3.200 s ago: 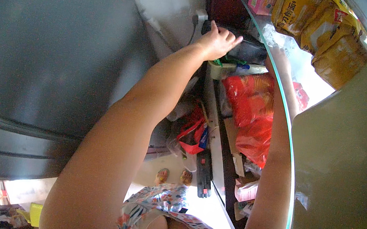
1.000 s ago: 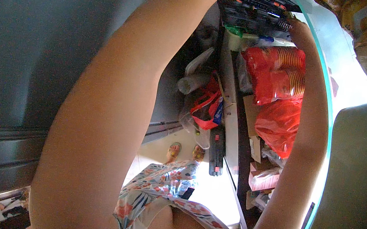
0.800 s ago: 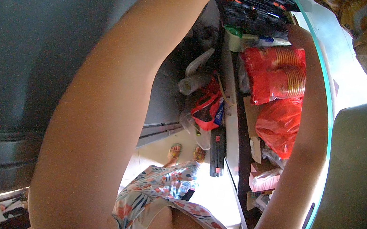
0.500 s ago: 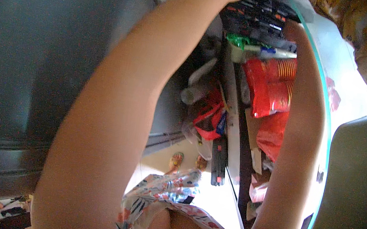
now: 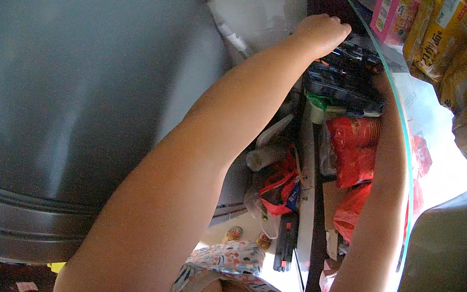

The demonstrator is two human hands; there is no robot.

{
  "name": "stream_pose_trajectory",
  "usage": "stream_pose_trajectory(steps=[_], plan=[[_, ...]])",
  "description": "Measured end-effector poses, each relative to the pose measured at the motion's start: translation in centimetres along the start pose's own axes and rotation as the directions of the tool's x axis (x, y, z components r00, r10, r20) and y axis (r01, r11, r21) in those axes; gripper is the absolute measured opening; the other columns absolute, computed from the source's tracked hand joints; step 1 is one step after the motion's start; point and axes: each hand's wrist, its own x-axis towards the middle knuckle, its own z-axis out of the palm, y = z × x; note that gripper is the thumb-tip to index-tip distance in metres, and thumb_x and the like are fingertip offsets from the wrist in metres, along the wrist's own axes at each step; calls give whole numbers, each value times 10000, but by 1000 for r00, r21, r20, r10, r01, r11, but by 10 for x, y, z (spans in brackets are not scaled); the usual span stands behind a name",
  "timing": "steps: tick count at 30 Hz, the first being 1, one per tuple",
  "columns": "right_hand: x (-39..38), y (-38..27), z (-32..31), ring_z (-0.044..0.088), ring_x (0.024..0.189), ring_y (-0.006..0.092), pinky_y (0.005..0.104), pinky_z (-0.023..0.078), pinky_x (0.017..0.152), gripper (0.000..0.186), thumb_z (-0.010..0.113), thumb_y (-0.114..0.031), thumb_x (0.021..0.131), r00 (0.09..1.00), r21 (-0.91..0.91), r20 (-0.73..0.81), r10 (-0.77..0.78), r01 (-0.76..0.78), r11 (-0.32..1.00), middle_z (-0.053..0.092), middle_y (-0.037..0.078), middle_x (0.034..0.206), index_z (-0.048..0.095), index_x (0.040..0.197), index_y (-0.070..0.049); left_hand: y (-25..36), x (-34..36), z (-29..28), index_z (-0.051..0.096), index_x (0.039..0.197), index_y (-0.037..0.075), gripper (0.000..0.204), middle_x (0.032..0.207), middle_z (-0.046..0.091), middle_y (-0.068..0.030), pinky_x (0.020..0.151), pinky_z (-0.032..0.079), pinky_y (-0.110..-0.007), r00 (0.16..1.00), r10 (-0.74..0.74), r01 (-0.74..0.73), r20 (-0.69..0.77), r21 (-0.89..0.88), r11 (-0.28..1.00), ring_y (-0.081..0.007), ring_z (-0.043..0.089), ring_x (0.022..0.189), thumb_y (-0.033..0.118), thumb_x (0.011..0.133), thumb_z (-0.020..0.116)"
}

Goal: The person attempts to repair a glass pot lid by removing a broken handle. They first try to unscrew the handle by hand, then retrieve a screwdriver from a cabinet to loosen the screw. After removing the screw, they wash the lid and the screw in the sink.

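A black plastic case [image 5: 346,81] with small orange parts lies at the far end of a cluttered shelf, under a glass top [image 5: 399,107]. My left hand [image 5: 324,34] is at its far left edge, fingers curled down and closed on it as far as I can see. At the case's right end is my right hand [image 5: 381,83], dark and blurred beneath the glass, its fingers hidden. On the near side of the case lie a green plastic piece [image 5: 320,102] and red packets [image 5: 354,149], beside my right forearm.
A large grey appliance door [image 5: 72,92] fills the left. Lower down are a red bag [image 5: 279,189], a pale roll [image 5: 262,157] and another black case [image 5: 286,244]. On the glass sit white paper [image 5: 444,147], yellow food packets [image 5: 448,45] and a pink box [image 5: 393,16].
The view has shifted, so the case and both arms appear lower and further right. My left hand's fingers, cut off before at the top edge, now show.
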Motion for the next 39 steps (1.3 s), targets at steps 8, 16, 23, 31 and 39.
stream_pose_trajectory(steps=[8,16,23,31,39], plan=[[-6,2,-1,565,997,392,434,440,881,355,601,-250,826,982,-19,-117,-148,146,989,608,220,1039,549,1105,-38,-8,9,11,620,894,81,145,906,647,-145,739,528,-444,999,-7,6,-31,-40,999,-331,633,891,144,823,511],[-13,-20,-19,575,951,387,432,460,840,352,659,-219,775,998,-214,6,-68,68,974,617,208,988,586,1084,-65,-12,11,17,618,897,88,143,913,640,-137,725,526,-444,999,-6,4,-44,-37,999,-327,630,890,165,812,532],[-25,-47,-60,586,928,359,422,480,796,353,694,-175,732,999,-452,26,-35,43,891,616,187,986,601,1055,-67,-7,14,13,615,934,90,159,928,630,-142,752,525,-444,996,-34,31,-86,-44,999,-331,625,901,138,828,507],[-98,-145,-146,571,981,342,474,442,836,341,620,-265,788,987,-447,65,145,-101,889,613,128,1039,529,1076,-106,34,7,4,569,1112,91,322,1106,565,-181,832,493,-474,957,-266,276,117,-83,958,-374,572,1019,129,792,582],[-230,-222,-138,547,985,371,451,438,839,239,625,-180,793,817,-365,-474,327,-520,772,578,185,995,543,960,-30,96,-27,-6,439,1310,98,678,1363,398,-156,1028,268,-581,813,-305,311,495,74,948,-353,397,1244,238,695,689]])
